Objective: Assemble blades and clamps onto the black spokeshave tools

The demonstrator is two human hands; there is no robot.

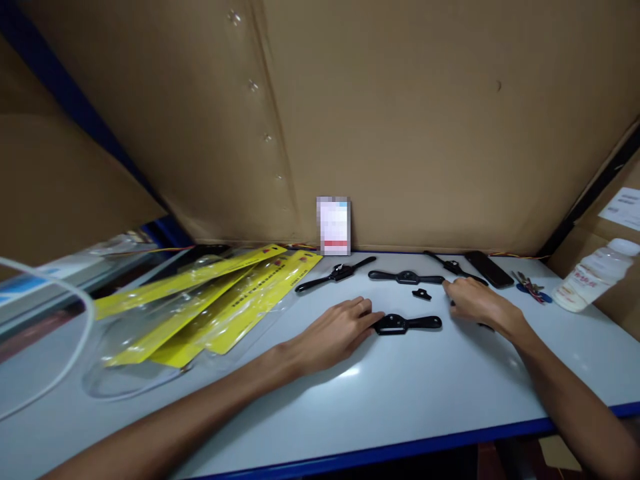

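Hard, Smooth and Best Held by Its Ends

The near black tool lies flat on the pale table, in front of the person, with a handle poking out to the right. The left hand is over its other end, fingers bent and close together. Whether they pinch the handle is hidden, so no one can tell.

The right hand is curled just beside the right tip of the middle black tool — it may be touching it, but that is hard to see. A bit of something dark peeks out under that hand; what it is, and whether the fingers grip it, cannot be told.

The near tool looks like hard metal, so it should be stiff, a little heavy and not easy to break. Its shiny skin could slip. The long handles look like the best place to hold — one hand on each side. The small black part, lying loose between the two tools, looks hard too; a finger and thumb on its edges should do.
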